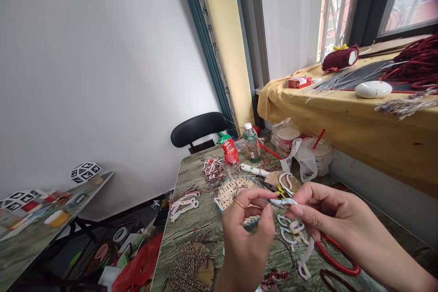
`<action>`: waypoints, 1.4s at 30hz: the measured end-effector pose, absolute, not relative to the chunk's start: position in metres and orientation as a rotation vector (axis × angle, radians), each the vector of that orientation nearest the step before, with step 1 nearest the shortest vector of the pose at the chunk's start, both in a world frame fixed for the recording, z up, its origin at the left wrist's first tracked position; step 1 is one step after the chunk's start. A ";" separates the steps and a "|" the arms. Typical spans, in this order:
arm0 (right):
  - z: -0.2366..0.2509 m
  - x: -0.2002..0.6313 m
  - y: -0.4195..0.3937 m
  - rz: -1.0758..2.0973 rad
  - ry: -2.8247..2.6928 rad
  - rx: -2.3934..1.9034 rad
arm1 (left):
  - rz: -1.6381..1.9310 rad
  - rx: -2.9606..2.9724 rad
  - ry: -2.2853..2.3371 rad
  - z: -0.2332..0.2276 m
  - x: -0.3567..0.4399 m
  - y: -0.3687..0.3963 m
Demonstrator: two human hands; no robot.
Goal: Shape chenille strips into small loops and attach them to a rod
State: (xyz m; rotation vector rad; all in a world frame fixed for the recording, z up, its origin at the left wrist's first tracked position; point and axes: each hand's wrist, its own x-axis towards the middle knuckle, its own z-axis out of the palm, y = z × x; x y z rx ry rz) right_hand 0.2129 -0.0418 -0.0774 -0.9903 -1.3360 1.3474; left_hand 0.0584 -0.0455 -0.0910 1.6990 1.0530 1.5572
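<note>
A short light blue and white braided cord (284, 201) is stretched between my hands above the table. My right hand (323, 212) pinches its right end between thumb and fingers. At the other end, the thumb and index finger of my left hand (248, 230), which wears a gold ring, close around the cord's tip. Beneath the hands lie pastel looped cord pieces (292, 230) and a red loop handle (342, 258), partly hidden by my right hand. Behind my left hand is a round woven basket piece (231, 191) with blue edging. Yellow-handled pliers (282, 191) lie just beyond the cord.
A mottled yarn bundle (188, 264), pastel cords (185, 205) and tangled yarn (214, 173) lie left on the table (205, 219). A red pouch (230, 150), a bottle (251, 143) and bagged cups (318, 153) stand behind. A yellow-draped ledge (342, 132) rises at right.
</note>
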 end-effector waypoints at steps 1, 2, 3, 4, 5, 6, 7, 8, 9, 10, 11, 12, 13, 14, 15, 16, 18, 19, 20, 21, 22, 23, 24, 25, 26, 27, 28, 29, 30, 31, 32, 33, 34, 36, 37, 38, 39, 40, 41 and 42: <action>-0.077 0.212 -0.043 1.338 -1.333 -0.990 | 1.505 1.648 1.036 -0.088 0.058 -0.046; -0.077 0.212 -0.043 1.329 -1.324 -0.993 | 1.470 1.622 1.026 -0.086 0.058 -0.045; -0.077 0.211 -0.044 1.323 -1.309 -0.999 | 1.455 1.622 1.015 -0.083 0.058 -0.044; -0.078 0.211 -0.044 1.324 -1.296 -1.008 | 1.457 1.634 1.001 -0.081 0.059 -0.043; -0.078 0.211 -0.043 1.327 -1.292 -1.013 | 1.473 1.648 0.983 -0.080 0.059 -0.041; -0.078 0.211 -0.043 1.339 -1.306 -1.011 | 1.497 1.656 0.964 -0.079 0.059 -0.040; -0.078 0.212 -0.041 1.349 -1.332 -0.999 | 1.512 1.659 0.947 -0.079 0.059 -0.038; -0.078 0.214 -0.040 1.352 -1.364 -0.982 | 1.510 1.659 0.935 -0.078 0.059 -0.037; -0.078 0.215 -0.039 1.349 -1.395 -0.967 | 1.494 1.657 0.937 -0.078 0.059 -0.036; -0.077 0.217 -0.037 1.341 -1.425 -0.960 | 1.477 1.656 0.948 -0.078 0.058 -0.036; -0.076 0.219 -0.036 1.325 -1.456 -0.963 | 1.457 1.659 0.957 -0.078 0.057 -0.035; -0.074 0.221 -0.035 1.301 -1.484 -0.978 | 1.443 1.663 0.963 -0.078 0.055 -0.035; -0.072 0.222 -0.034 1.268 -1.515 -1.003 | 1.430 1.666 0.963 -0.077 0.054 -0.035; -0.070 0.224 -0.034 1.227 -1.552 -1.028 | 1.415 1.663 0.959 -0.077 0.053 -0.035; -0.068 0.225 -0.033 1.180 -1.595 -1.047 | 1.390 1.646 0.950 -0.076 0.052 -0.035; -0.067 0.225 -0.033 1.133 -1.641 -1.059 | 1.352 1.608 0.942 -0.076 0.052 -0.035; -0.065 0.227 -0.033 1.057 -1.733 -1.068 | 1.263 1.494 0.932 -0.075 0.052 -0.036; -0.065 0.227 -0.033 1.026 -1.780 -1.067 | 1.222 1.440 0.932 -0.075 0.052 -0.036; -0.065 0.228 -0.033 1.000 -1.824 -1.074 | 1.193 1.399 0.935 -0.075 0.053 -0.036; -0.066 0.229 -0.033 0.974 -1.866 -1.085 | 1.177 1.378 0.937 -0.076 0.053 -0.037; -0.066 0.230 -0.033 0.949 -1.906 -1.096 | 1.172 1.373 0.937 -0.076 0.053 -0.037; -0.066 0.232 -0.032 0.927 -1.943 -1.102 | 1.168 1.379 0.931 -0.077 0.053 -0.038; -0.066 0.233 -0.031 0.912 -1.978 -1.103 | 1.159 1.391 0.924 -0.077 0.053 -0.038; -0.065 0.235 -0.030 0.900 -2.011 -1.100 | 1.146 1.409 0.916 -0.077 0.053 -0.038; -0.063 0.237 -0.028 0.888 -2.046 -1.095 | 1.130 1.436 0.913 -0.077 0.052 -0.038; -0.061 0.238 -0.025 0.865 -2.083 -1.091 | 1.115 1.482 0.920 -0.075 0.051 -0.038; -0.058 0.239 -0.023 0.822 -2.125 -1.086 | 1.106 1.553 0.939 -0.074 0.050 -0.038; -0.055 0.240 -0.020 0.759 -2.173 -1.073 | 1.107 1.645 0.963 -0.071 0.049 -0.037; -0.053 0.240 -0.018 0.676 -2.221 -1.050 | 1.113 1.752 0.988 -0.069 0.049 -0.037; -0.050 0.239 -0.016 0.576 -2.263 -1.016 | 1.116 1.863 1.014 -0.066 0.048 -0.037; -0.048 0.238 -0.016 0.468 -2.295 -0.988 | 1.117 1.964 1.042 -0.064 0.048 -0.036; -0.048 0.236 -0.017 0.357 -2.314 -0.965 | 1.117 2.042 1.071 -0.062 0.049 -0.036; -0.048 0.233 -0.018 0.253 -2.324 -0.948 | 1.123 2.090 1.106 -0.062 0.050 -0.035; -0.051 0.227 -0.025 0.084 -2.299 -0.922 | 1.180 2.119 1.187 -0.063 0.052 -0.034; -0.054 0.224 -0.029 0.041 -2.267 -0.908 | 1.242 2.101 1.224 -0.064 0.053 -0.034; -0.057 0.221 -0.034 0.032 -2.222 -0.888 | 1.320 2.069 1.247 -0.066 0.054 -0.034; -0.061 0.218 -0.038 0.063 -2.169 -0.880 | 1.399 2.024 1.257 -0.068 0.056 -0.035; -0.065 0.216 -0.042 0.138 -2.109 -0.894 | 1.473 1.967 1.252 -0.070 0.057 -0.035; -0.069 0.214 -0.045 0.253 -2.042 -0.928 | 1.536 1.902 1.233 -0.072 0.059 -0.036; -0.072 0.212 -0.047 0.394 -1.965 -0.970 | 1.584 1.832 1.206 -0.074 0.060 -0.037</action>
